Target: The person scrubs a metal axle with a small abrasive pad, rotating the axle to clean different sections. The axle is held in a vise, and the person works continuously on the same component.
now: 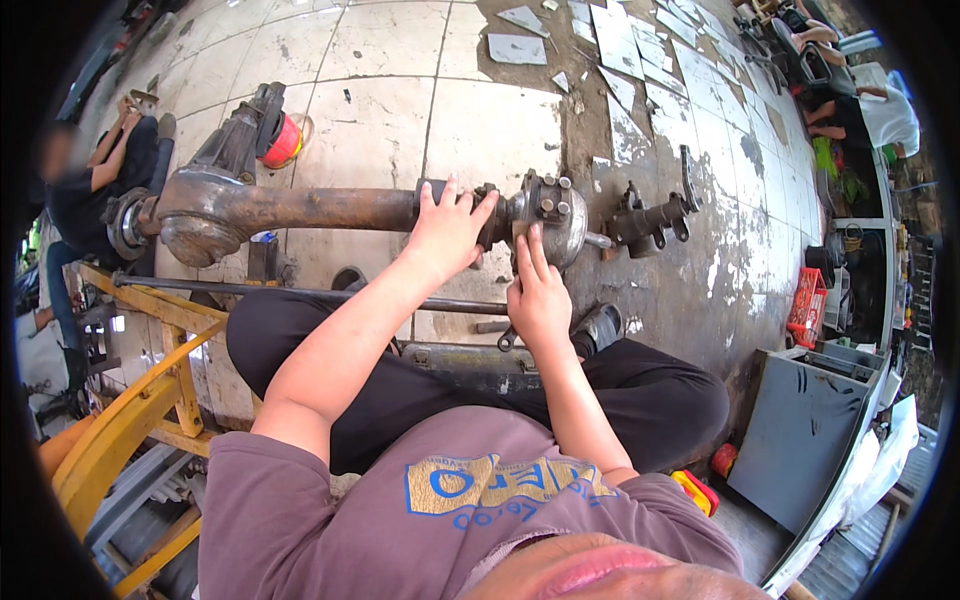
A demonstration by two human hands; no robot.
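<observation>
A rusty vehicle axle lies across the floor before me, with a bulging middle housing at left and a rounded metal knuckle at its right end. My left hand rests on the tube near that end, fingers spread over the flange. Two fingers of my right hand are stretched against the knuckle's near side, below a bolted block. The other fingers curl round what looks like a wrench; only its ring end shows beside the palm.
A long bar crosses my legs above a dark metal case. Right of the axle lies a loose steering part. A red can, yellow frame, grey cabinet and broken tiles surround me. Other people sit at both sides.
</observation>
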